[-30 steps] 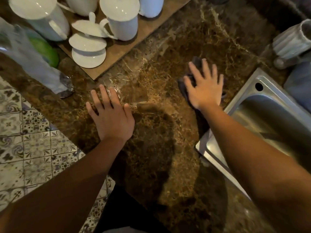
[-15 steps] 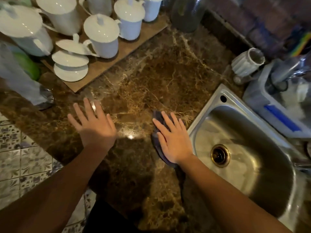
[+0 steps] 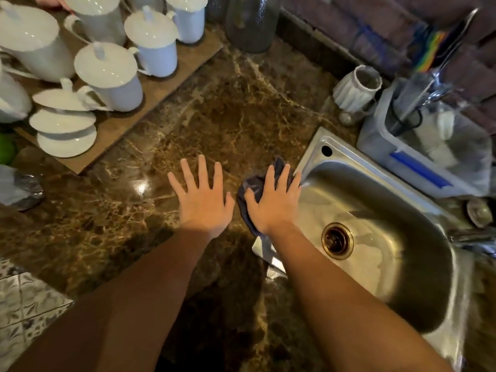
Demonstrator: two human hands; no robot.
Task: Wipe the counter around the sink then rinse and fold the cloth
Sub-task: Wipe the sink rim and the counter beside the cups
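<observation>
Careful, you're pressing the cloth [image 3: 251, 187] under your right hand [image 3: 273, 204], fingers straight and spread, sink rim [image 3: 313, 154] right at the fingertips, left hand [image 3: 204, 201] splayed alongside, so overshooting is risking dropping it in.

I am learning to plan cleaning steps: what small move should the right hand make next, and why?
Probably draw the cloth toward the body along the sink rim: the right hand presses it flat on the counter beside that rim.
</observation>
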